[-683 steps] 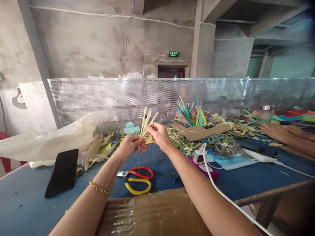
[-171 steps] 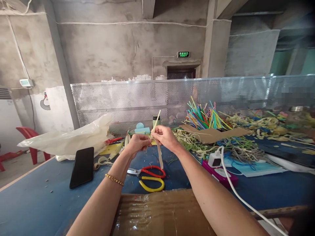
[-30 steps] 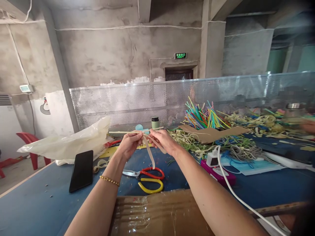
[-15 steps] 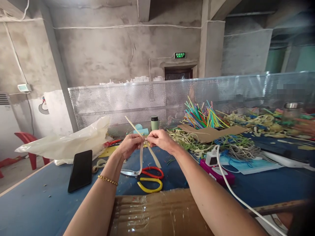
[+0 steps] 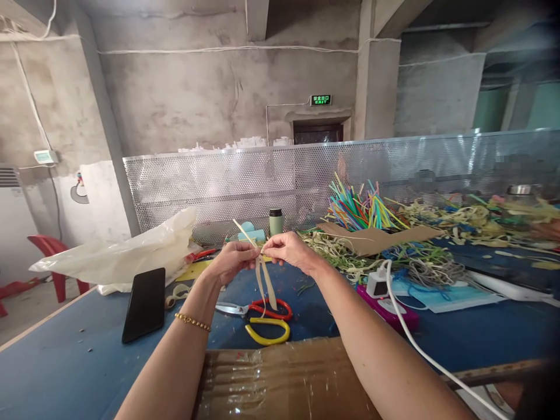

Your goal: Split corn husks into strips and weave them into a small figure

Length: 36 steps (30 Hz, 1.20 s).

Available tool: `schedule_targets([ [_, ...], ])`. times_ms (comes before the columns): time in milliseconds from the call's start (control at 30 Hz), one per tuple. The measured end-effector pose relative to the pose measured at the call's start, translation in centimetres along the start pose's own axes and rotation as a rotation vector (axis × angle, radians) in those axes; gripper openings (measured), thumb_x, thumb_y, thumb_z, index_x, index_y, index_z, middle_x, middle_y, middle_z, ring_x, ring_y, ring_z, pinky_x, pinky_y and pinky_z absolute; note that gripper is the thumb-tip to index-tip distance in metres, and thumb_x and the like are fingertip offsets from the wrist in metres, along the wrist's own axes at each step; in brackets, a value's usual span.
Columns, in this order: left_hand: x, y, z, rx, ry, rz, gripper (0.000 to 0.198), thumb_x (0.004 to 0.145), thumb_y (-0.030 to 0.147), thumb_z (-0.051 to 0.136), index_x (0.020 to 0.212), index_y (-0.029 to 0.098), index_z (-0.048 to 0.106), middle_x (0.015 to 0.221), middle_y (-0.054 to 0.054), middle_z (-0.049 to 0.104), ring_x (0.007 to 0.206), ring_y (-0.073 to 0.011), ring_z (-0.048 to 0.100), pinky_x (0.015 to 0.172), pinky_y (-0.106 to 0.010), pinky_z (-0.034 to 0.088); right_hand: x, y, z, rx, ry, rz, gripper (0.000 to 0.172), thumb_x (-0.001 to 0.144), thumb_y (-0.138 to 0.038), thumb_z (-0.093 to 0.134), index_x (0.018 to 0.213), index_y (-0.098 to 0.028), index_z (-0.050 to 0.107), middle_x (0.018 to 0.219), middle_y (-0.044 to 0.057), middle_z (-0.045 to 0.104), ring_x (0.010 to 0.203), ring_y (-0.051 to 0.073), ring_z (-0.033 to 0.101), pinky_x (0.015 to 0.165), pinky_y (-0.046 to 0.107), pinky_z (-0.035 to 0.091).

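Observation:
My left hand (image 5: 234, 261) pinches a pale cream strip (image 5: 268, 287) that looks like flat ribbon. My right hand (image 5: 286, 252) meets it fingertip to fingertip, closed on the same strip where it crosses over itself. Two tails hang below the fingers, and a thin stiff end sticks up to the left. Beneath the hands lie scissors (image 5: 268, 331) with one red and one yellow handle, blades pointing left. Whether the strip is knotted between the fingertips is hidden.
A black phone (image 5: 144, 304) and a cream plastic bag (image 5: 118, 251) are on the left. Taped cardboard (image 5: 284, 379) sits in front of me. On the right are tangled strips (image 5: 336, 251), colourful sticks (image 5: 363, 207), a purple power strip (image 5: 394, 312) and a face mask (image 5: 455, 294).
The upright end of the strip has shortened and shifted right. Its wide tail has swung inward to hang more steeply beside the narrow one. Both hands stay close together.

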<state>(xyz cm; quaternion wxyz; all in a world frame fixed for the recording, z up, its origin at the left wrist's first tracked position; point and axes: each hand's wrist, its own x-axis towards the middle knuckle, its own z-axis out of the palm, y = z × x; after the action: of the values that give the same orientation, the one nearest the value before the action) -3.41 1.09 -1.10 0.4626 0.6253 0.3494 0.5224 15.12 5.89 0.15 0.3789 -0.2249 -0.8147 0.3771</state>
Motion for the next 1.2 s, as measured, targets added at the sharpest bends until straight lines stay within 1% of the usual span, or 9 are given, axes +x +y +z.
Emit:
schedule_targets([
  [133, 0.0, 0.1, 0.1, 0.035, 0.016, 0.016, 0.023, 0.067, 0.028, 0.078, 0.059, 0.010, 0.067, 0.055, -0.004, 0.057, 0.051, -0.0095, 0.049, 0.050, -0.023, 0.034, -0.1, 0.0, 0.0, -0.031, 0.002, 0.016, 0.019, 0.072, -0.030, 0.070, 0.075, -0.012, 0.067, 0.056, -0.001, 0.056, 0.050, 0.008, 0.047, 0.044, 0.019, 0.034],
  [267, -0.1, 0.4, 0.2, 0.034, 0.012, 0.056, 0.020, 0.068, 0.027, 0.078, 0.059, 0.011, 0.068, 0.056, -0.003, 0.057, 0.052, -0.0091, 0.048, 0.051, -0.022, 0.035, -0.1, 0.0, -0.1, -0.071, 0.027, -0.027, 0.026, 0.074, -0.038, 0.069, 0.071, -0.012, 0.066, 0.054, -0.003, 0.052, 0.049, 0.007, 0.043, 0.046, 0.021, 0.032],
  [433, -0.1, 0.4, 0.2, -0.019, 0.015, 0.060, 0.021, 0.068, 0.027, 0.078, 0.061, 0.011, 0.067, 0.055, -0.003, 0.057, 0.051, -0.0090, 0.049, 0.051, -0.022, 0.037, 0.2, 0.5, -0.3, -0.093, 0.045, -0.052, 0.030, 0.074, -0.042, 0.069, 0.074, -0.013, 0.066, 0.058, 0.000, 0.057, 0.054, 0.010, 0.049, 0.050, 0.023, 0.036],
  [633, -0.1, 0.5, 0.2, -0.070, 0.060, 0.006, 0.021, 0.064, 0.025, 0.081, 0.067, 0.010, 0.067, 0.057, -0.003, 0.059, 0.050, -0.0090, 0.053, 0.050, -0.021, 0.039, 0.6, 1.0, -0.5, -0.076, 0.086, -0.132, 0.030, 0.074, -0.043, 0.069, 0.075, -0.013, 0.065, 0.062, 0.000, 0.057, 0.056, 0.010, 0.050, 0.052, 0.023, 0.038],
  [800, -0.1, 0.8, 0.8, -0.169, 0.019, 0.024, 0.023, 0.066, 0.026, 0.080, 0.063, 0.009, 0.064, 0.053, -0.002, 0.056, 0.046, -0.0059, 0.049, 0.049, -0.018, 0.037, 0.7, 0.9, -0.3, -0.090, 0.100, -0.142, 0.030, 0.074, -0.043, 0.068, 0.075, -0.013, 0.065, 0.061, 0.000, 0.056, 0.057, 0.011, 0.049, 0.056, 0.024, 0.040],
  [967, 0.6, -0.1, 1.6, -0.268, 0.046, 0.067, 0.026, 0.060, 0.023, 0.083, 0.061, 0.010, 0.061, 0.051, -0.001, 0.056, 0.043, -0.0054, 0.048, 0.046, -0.017, 0.036, 1.2, 2.1, 0.1, -0.104, 0.113, -0.122, 0.029, 0.077, -0.041, 0.065, 0.070, -0.013, 0.062, 0.059, -0.001, 0.054, 0.055, 0.010, 0.048, 0.053, 0.023, 0.037],
  [1067, 1.1, -1.2, 1.6, -0.304, 0.079, 0.038, 0.027, 0.058, 0.021, 0.085, 0.063, 0.011, 0.060, 0.051, 0.000, 0.056, 0.041, -0.0058, 0.048, 0.043, -0.017, 0.036, 1.6, 3.1, 0.2, -0.226, 0.119, -0.090, 0.025, 0.076, -0.035, 0.064, 0.063, -0.014, 0.060, 0.056, -0.001, 0.053, 0.053, 0.011, 0.046, 0.051, 0.023, 0.035],
  [1133, 1.3, -1.6, 1.5, -0.336, 0.098, 0.030, 0.028, 0.058, 0.021, 0.085, 0.065, 0.011, 0.060, 0.052, 0.001, 0.056, 0.041, -0.0062, 0.048, 0.043, -0.017, 0.037, 1.7, 3.2, 0.0, -0.327, 0.177, -0.092, 0.020, 0.075, -0.031, 0.065, 0.064, -0.014, 0.062, 0.061, 0.001, 0.058, 0.057, 0.012, 0.050, 0.054, 0.024, 0.036],
  [1200, 1.4, -1.8, 1.3, -0.368, 0.130, 0.051, 0.026, 0.060, 0.020, 0.084, 0.066, 0.011, 0.060, 0.054, 0.000, 0.058, 0.043, -0.0066, 0.050, 0.045, -0.018, 0.041, 1.6, 2.7, -0.1, -0.399, 0.293, -0.119, 0.015, 0.074, -0.028, 0.066, 0.069, -0.014, 0.064, 0.069, 0.003, 0.063, 0.062, 0.013, 0.054, 0.059, 0.025, 0.039],
])
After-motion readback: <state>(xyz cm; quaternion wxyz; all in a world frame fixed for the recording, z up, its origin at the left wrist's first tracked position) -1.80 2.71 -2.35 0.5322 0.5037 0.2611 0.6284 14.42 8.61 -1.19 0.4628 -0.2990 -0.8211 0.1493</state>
